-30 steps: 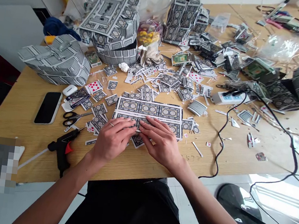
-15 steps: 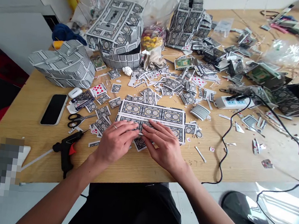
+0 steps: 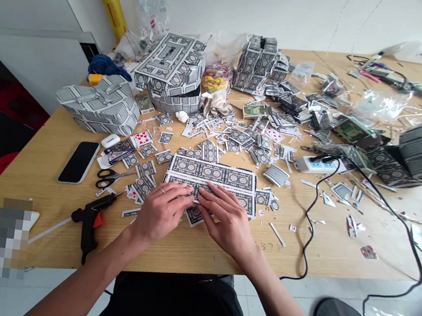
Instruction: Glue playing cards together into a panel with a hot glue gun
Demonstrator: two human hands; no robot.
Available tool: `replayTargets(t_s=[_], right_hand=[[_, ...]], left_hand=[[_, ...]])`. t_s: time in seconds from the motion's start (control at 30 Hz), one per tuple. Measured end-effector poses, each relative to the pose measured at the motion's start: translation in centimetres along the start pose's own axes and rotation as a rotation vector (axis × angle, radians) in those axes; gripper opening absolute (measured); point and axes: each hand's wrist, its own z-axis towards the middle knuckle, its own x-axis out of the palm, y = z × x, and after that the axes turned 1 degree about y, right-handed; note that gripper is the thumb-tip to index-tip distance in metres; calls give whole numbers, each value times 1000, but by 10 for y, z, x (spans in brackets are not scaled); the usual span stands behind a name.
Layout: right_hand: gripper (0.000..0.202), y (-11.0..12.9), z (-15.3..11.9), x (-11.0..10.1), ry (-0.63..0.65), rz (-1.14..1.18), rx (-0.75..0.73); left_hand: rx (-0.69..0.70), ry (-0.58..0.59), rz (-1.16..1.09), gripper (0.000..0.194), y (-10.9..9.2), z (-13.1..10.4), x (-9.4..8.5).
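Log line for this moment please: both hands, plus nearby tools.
left hand: touching card panel | right hand: touching card panel | scissors, glue gun: on table, left of panel

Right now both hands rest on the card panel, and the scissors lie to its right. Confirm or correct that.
Wrong side: the head view shows the scissors left of the card panel. The left hand and right hand do rest on it.
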Motion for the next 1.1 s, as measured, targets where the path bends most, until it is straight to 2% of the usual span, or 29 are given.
replayTargets(t_s=[0.33, 1.1], right_hand=[[27, -1, -1, 1, 2, -2, 9], [24, 0, -1, 0, 3, -1, 7]], left_hand=[[14, -11, 4, 18, 1, 2, 0], [12, -4, 5, 17, 0, 1, -1]])
